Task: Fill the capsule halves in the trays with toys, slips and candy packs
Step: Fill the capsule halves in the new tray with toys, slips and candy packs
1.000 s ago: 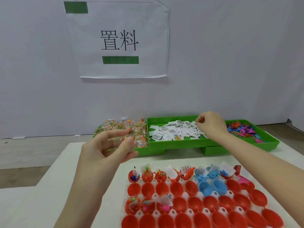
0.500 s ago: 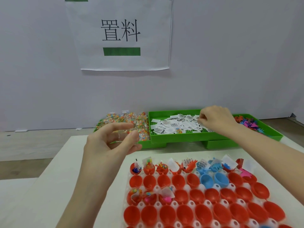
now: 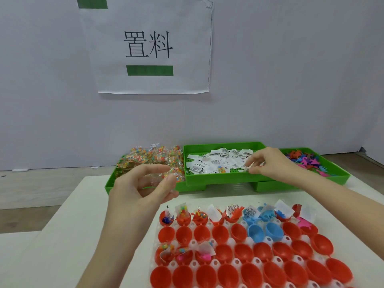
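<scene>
Head view: right hand (image 3: 268,163) over slip tray (image 3: 216,179), fingers pinching slip (image 3: 248,167), edges blurred; left hand (image 3: 143,186) curled around clear candy pack (image 3: 154,180), barely discernible; capsule tray (image 3: 239,252) cropped below.

Red, blue capsule halves (image 3: 245,254) upright in white tray (image 3: 299,261); far row filled.

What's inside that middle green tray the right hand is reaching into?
The middle green tray holds a heap of white paper slips, plus one stray candy pack. The right hand covers the slips at that end; whatever lies beneath the heap is hidden.
</scene>
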`<action>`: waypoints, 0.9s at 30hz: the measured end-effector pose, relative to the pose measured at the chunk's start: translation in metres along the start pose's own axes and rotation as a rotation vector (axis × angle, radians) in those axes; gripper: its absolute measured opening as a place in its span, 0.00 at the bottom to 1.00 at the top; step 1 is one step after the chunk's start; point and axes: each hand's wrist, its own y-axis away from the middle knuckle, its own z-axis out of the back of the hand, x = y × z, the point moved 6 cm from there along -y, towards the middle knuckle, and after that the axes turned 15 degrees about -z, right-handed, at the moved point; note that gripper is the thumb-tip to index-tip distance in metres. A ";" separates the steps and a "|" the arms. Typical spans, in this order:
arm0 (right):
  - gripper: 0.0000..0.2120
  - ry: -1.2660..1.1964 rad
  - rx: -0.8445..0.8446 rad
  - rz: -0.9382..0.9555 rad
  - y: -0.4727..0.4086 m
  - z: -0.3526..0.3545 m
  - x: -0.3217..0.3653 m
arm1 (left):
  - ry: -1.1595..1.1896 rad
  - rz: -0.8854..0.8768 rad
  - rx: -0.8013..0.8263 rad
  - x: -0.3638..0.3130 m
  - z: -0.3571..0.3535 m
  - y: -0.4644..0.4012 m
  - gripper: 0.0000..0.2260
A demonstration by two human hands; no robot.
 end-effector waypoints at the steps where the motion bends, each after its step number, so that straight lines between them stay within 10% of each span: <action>1: 0.07 -0.021 -0.007 -0.010 0.001 0.001 -0.002 | 0.004 0.006 0.011 0.000 -0.001 0.001 0.04; 11: 0.05 -0.401 -0.244 -0.080 0.019 0.023 0.006 | 0.085 0.095 0.067 0.007 -0.014 0.006 0.08; 19: 0.03 -0.947 0.341 0.178 0.108 -0.007 0.102 | 0.191 0.138 0.065 0.007 -0.019 0.010 0.03; 27: 0.12 -0.795 0.011 0.280 0.120 -0.013 0.113 | 0.246 0.128 0.219 -0.007 -0.028 0.013 0.11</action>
